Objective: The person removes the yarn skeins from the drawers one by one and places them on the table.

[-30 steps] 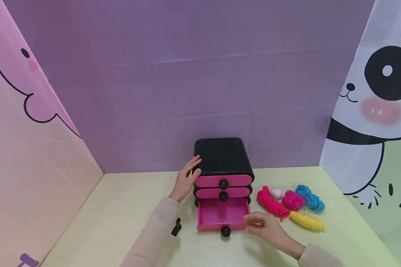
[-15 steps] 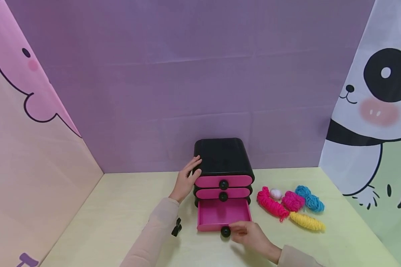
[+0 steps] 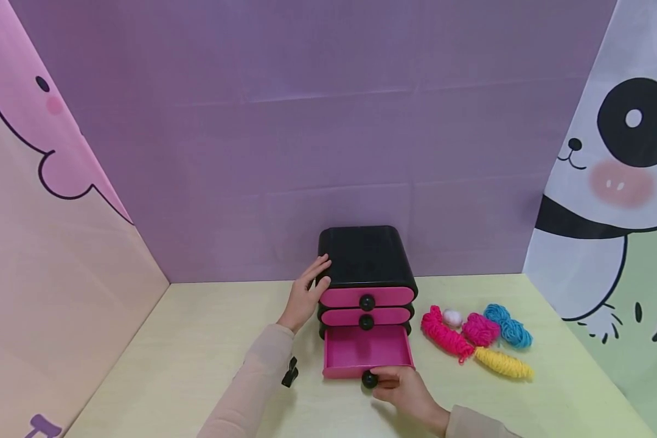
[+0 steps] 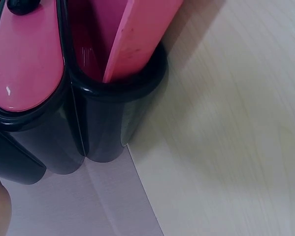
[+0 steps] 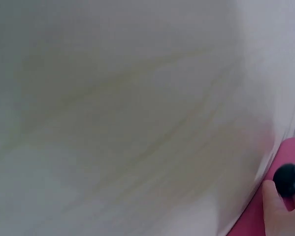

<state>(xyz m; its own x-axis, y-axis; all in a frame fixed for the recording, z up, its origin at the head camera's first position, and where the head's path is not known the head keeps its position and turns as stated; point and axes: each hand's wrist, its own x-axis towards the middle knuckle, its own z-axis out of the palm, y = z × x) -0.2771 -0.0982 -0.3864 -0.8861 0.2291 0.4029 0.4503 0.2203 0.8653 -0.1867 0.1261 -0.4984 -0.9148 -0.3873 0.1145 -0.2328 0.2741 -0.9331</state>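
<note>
A black cabinet [image 3: 364,257] with pink drawers stands against the back wall. Its bottom drawer [image 3: 350,350] is pulled out and has nothing inside; the two drawers above it are closed. With fingers extended, my left hand [image 3: 300,299] rests on the cabinet's left side and top edge. My right hand [image 3: 406,390] pinches the round black knob [image 3: 368,380] on the bottom drawer's front, thumb below and fingers above. The right wrist view shows this knob [image 5: 287,180] between the fingertips. In the left wrist view the pulled-out drawer [image 4: 137,42] juts from its black housing.
Right of the cabinet lie a red yarn skein [image 3: 445,334], a small white ball [image 3: 452,317], a magenta yarn bundle [image 3: 480,330], a blue one [image 3: 508,326] and a yellow one [image 3: 504,363]. A purple wall [image 3: 328,140] closes off the back.
My right hand has moved left from the drawer's right front corner to its knob and now pinches it. The left hand and the drawer have stayed in place.
</note>
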